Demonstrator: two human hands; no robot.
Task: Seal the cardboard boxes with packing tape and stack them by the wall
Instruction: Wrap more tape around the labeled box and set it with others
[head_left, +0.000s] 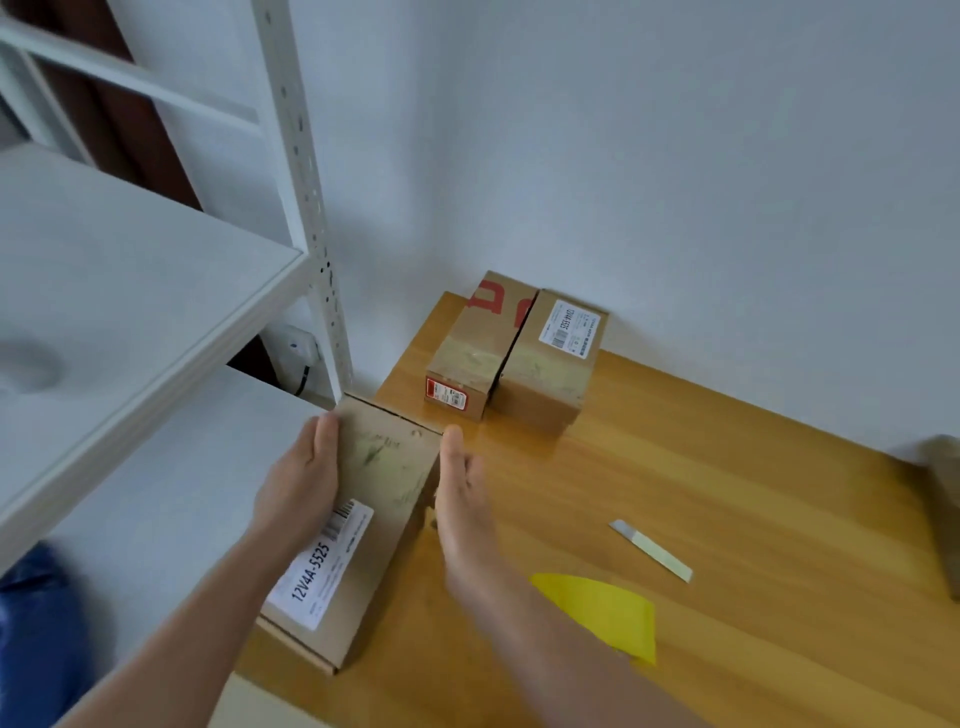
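Observation:
A long cardboard box (363, 519) with a white label reading 12V4A-5525 lies at the left edge of the wooden table (727, 545). My left hand (301, 478) presses flat against its left side. My right hand (462, 499) lies flat along its right side, fingers straight. Two taped cardboard boxes stand side by side against the wall: one with red print (472, 348) and one with a white label (550, 358).
A white metal shelf unit (130, 291) stands close on the left, its upright post (311, 208) beside the box. A strip of tape (652, 551) and a yellow sheet (608, 608) lie on the table. Another brown object (945, 499) sits at the right edge.

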